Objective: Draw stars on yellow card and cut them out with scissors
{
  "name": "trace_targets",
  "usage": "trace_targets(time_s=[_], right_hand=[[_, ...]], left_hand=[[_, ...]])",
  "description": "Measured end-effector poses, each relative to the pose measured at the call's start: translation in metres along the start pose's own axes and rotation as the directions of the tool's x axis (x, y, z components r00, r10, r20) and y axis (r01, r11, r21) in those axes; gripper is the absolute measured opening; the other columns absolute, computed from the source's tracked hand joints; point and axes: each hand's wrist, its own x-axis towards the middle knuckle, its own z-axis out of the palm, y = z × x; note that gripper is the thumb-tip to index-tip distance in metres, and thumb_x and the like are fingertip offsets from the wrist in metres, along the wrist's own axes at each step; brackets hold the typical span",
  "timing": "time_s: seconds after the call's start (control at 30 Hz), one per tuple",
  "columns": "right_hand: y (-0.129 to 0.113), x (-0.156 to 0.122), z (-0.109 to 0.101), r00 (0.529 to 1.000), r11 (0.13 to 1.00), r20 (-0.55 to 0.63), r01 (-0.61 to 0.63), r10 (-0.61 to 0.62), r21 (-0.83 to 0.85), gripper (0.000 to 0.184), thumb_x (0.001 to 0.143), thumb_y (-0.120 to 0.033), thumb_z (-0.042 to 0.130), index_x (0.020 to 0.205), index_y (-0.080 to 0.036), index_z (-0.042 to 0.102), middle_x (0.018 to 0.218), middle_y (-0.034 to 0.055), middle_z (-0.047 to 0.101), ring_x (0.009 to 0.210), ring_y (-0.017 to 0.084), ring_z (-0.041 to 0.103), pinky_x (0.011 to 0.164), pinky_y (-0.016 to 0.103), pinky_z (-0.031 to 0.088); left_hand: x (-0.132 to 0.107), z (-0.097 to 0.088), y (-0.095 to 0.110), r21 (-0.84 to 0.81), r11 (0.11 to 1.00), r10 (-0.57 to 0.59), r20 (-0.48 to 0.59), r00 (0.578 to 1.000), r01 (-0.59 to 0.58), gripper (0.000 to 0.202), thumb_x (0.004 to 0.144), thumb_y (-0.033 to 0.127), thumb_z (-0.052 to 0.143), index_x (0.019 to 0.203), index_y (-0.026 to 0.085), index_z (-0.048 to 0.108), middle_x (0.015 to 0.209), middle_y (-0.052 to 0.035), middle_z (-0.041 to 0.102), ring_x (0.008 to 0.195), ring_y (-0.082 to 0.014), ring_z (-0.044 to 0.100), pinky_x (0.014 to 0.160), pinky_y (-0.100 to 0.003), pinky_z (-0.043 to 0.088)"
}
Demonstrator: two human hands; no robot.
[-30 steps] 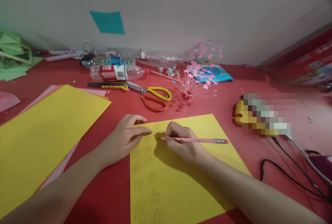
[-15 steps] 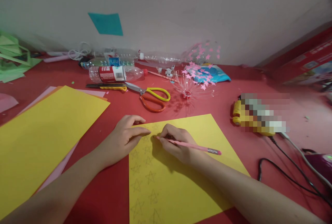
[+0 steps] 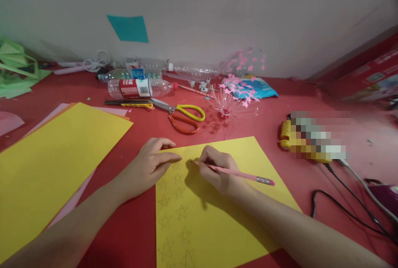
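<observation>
My right hand [image 3: 219,168] is closed around a pink pencil [image 3: 242,174] with an eraser end. Its tip points left, close over a yellow sheet of paper [image 3: 224,226]. Down the left side of that sheet run several pencil-drawn stars [image 3: 182,212], with the uppermost ones near my fingers. My left hand [image 3: 155,162] rests across the sheet's upper left edge, its fingers stretched out and apart, holding nothing. From this angle I cannot tell whether the pencil tip touches the paper.
Yellow sheets [image 3: 77,148] over pink and orange ones lie left. Behind are scissors [image 3: 186,119], a utility knife [image 3: 137,104], plastic bottles [image 3: 161,89] and a pink star ornament [image 3: 225,112]. A yellow glue gun [image 3: 306,152], partly pixelated, and cords [image 3: 336,208] lie right, on the red table.
My right hand and the pencil have shifted a little to the right, away from my left fingertips. My left hand stays in place on the sheet.
</observation>
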Motion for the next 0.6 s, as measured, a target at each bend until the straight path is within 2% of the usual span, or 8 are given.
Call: trace_targets(time_s=[0.33, 0.6], right_hand=[[-0.0033, 0.0014, -0.0033, 0.999, 1.000, -0.030, -0.011, 0.011, -0.021, 0.010, 0.068, -0.018, 0.046, 0.060, -0.021, 0.040, 0.050, -0.0055, 0.044, 0.044, 0.008, 0.038, 0.041, 0.019, 0.026], [-0.0015, -0.0028, -0.0012, 0.998, 0.997, 0.009, 0.064, -0.064, -0.030, 0.011, 0.071, -0.016, 0.047, 0.063, -0.021, 0.042, 0.052, -0.0055, 0.045, 0.045, 0.008, 0.038, 0.042, 0.018, 0.026]], left_hand=[[-0.0001, -0.0015, 0.0025, 0.000, 1.000, -0.005, -0.009, 1.000, 0.005, 0.032, 0.092, 0.020, 0.041, 0.107, 0.030, 0.068, 0.122, -0.0051, 0.051, 0.116, -0.0235, 0.046, 0.098, -0.041, 0.042], [-0.0006, -0.0007, 0.0012, 0.002, 1.000, -0.011, -0.001, 1.000, 0.011, 0.032, 0.093, 0.021, 0.040, 0.108, 0.029, 0.067, 0.122, -0.0053, 0.051, 0.116, -0.0236, 0.045, 0.098, -0.042, 0.042]])
